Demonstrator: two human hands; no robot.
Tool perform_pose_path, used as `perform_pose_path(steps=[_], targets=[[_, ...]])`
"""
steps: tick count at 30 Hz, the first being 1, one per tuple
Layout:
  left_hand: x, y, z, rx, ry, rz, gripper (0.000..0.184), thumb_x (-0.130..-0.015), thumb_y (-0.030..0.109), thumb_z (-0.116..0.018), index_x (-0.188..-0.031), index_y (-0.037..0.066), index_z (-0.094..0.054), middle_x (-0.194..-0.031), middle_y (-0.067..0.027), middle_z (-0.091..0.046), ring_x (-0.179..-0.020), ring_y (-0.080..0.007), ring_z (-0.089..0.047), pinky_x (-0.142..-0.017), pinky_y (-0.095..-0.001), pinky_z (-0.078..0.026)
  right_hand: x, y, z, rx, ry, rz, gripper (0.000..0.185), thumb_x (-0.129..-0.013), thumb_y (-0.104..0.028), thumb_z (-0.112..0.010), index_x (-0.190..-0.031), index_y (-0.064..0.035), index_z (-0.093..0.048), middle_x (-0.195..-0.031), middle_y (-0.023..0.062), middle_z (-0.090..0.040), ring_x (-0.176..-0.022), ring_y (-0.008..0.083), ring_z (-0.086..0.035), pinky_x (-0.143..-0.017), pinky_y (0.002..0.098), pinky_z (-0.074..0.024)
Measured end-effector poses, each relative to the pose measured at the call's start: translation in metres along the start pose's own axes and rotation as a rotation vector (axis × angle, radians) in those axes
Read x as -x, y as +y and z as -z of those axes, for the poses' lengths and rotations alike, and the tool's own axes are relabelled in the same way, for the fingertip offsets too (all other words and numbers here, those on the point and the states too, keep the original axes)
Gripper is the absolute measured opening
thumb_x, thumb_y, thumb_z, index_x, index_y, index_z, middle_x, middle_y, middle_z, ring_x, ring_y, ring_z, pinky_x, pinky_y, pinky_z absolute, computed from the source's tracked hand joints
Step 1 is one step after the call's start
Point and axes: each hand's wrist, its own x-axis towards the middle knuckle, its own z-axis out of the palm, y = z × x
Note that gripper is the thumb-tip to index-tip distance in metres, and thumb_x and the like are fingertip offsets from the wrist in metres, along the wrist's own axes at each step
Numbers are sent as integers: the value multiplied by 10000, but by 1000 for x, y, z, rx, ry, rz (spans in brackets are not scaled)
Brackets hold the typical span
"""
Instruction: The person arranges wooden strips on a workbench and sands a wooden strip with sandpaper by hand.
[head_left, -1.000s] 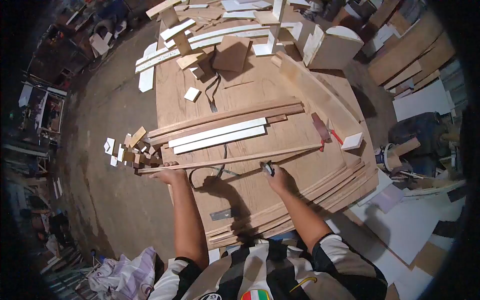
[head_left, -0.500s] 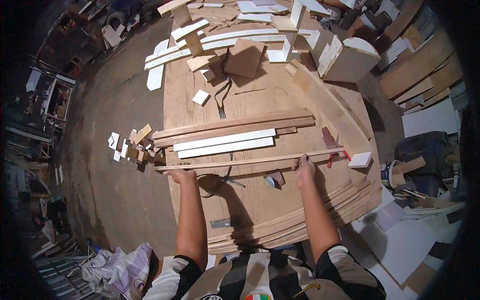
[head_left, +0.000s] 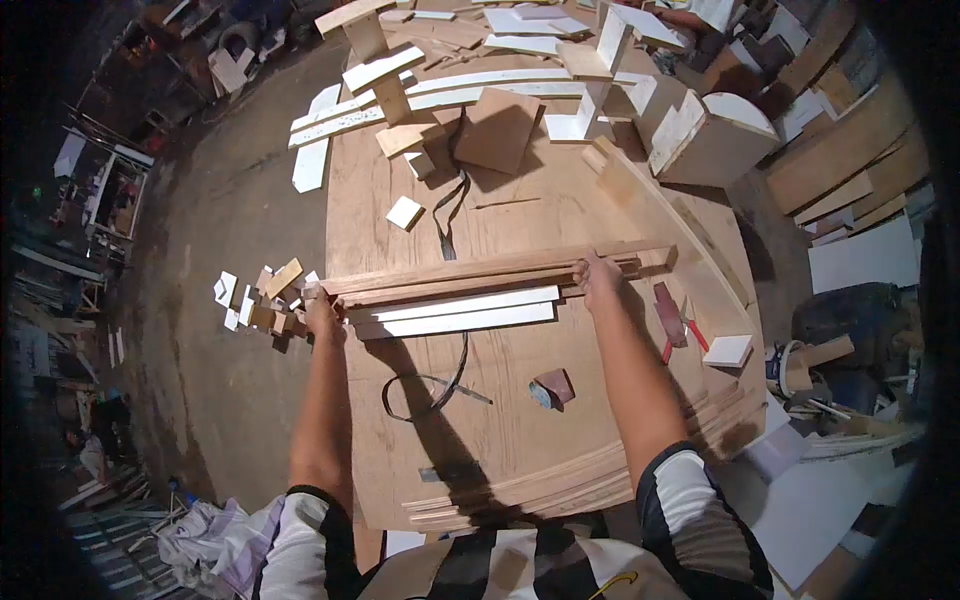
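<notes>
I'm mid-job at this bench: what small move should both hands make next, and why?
Perhaps even up the right ends of the brown strips: those look staggered, while the left hand and right hand are at the strips, towards opposite ends.

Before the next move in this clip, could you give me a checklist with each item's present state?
1. Left hand at the left end of the brown wooden strips: ok.
2. Right hand on the strips, toward their right end: ok.
3. Brown strips lifted off the tabletop: cannot tell from this overhead angle.
4. Free space along the strips' near side: not ok, two white strips lie close alongside.
5. Small reddish-brown pad set down, apart from both hands: ok, it lies on the tabletop.
6. Near part of the tabletop free of loose strap: not ok, a looped black strap lies there.
</notes>
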Motion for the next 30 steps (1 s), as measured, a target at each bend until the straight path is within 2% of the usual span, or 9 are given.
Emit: perform_pose_path(steps=[7,8,9,13,15,18,24,26,30], targets=[[-51,17,-11,-202,-2,-15,227,-864,204,-744,-986,66,-611,-833,-62,-639,-590,-193,-626,-464,-284,-527,-64,21,-18,232,2,-86,234,-958,-238,-624,-815,-57,-581,-651,59,-604,-495,133,-512,-429,260,-367],[-95,-1,2,-376,-32,-92,360,-829,349,-772,-1040,74,-675,-940,-131,-669,-823,-287,-680,-662,-422,-573,-67,18,-15,316,27,-109,246,-949,-244,-638,-798,-56,-588,-654,54,-603,-491,131,-501,-435,260,-345],[-118,-9,9,-375,-22,-90,360,-829,349,-772,-1040,74,-675,-940,-131,-669,-823,-287,-680,-662,-422,-573,-64,17,-17,399,50,-135,258,-940,-250,-653,-781,-55,-595,-656,49,-602,-488,130,-491,-441,261,-324],[-106,6,1,-1012,62,-188,802,-697,689,-733,-1264,127,-656,-1293,-244,-571,-1336,-426,-388,-1104,-560,-277,-61,7,-24,690,170,-64,228,-900,-261,-696,-853,-47,-633,-727,51,-605,-528,125,-475,-442,298,-346],[-62,23,-21,-1181,272,-175,803,-689,693,-740,-1247,121,-663,-1410,-226,-462,-1348,-435,-366,-1092,-553,-304,-70,12,-23,723,185,-27,274,-876,-312,-709,-876,-45,-646,-760,46,-601,-557,134,-483,-477,326,-420],[-61,22,-24,-1220,289,-137,815,-686,703,-734,-1251,120,-659,-1488,-220,-339,-1370,-436,-328,-1098,-556,-296,-66,1,-25,1077,252,-49,347,-834,-362,-727,-945,-40,-657,-777,91,-632,-608,215,-567,-603,382,-507],[-55,22,-28,-1303,277,-209,831,-672,714,-731,-1255,125,-657,-1472,-232,-326,-1381,-433,-297,-1095,-562,-292,-35,-17,-52,1635,109,527,432,-805,-352,-710,-1117,-56,-672,-1004,214,-688,-885,397,-639,-846,494,-505],[-53,23,-27,-1331,268,-216,832,-674,718,-726,-1251,122,-659,-1465,-228,-328,-1377,-430,-300,-1092,-564,-292,-30,-21,-57,1742,-260,976,469,-867,-360,-666,-1268,-121,-623,-1127,201,-651,-1084,377,-612,-940,471,-495],[-58,17,-17,-1350,246,-274,833,-692,693,-727,-1300,133,-618,-1442,-220,-337,-1360,-432,-306,-1092,-571,-275,-39,-2,-55,1623,-389,633,330,-876,-322,-659,-1144,-136,-706,-1095,171,-655,-1095,363,-588,-946,453,-487]])
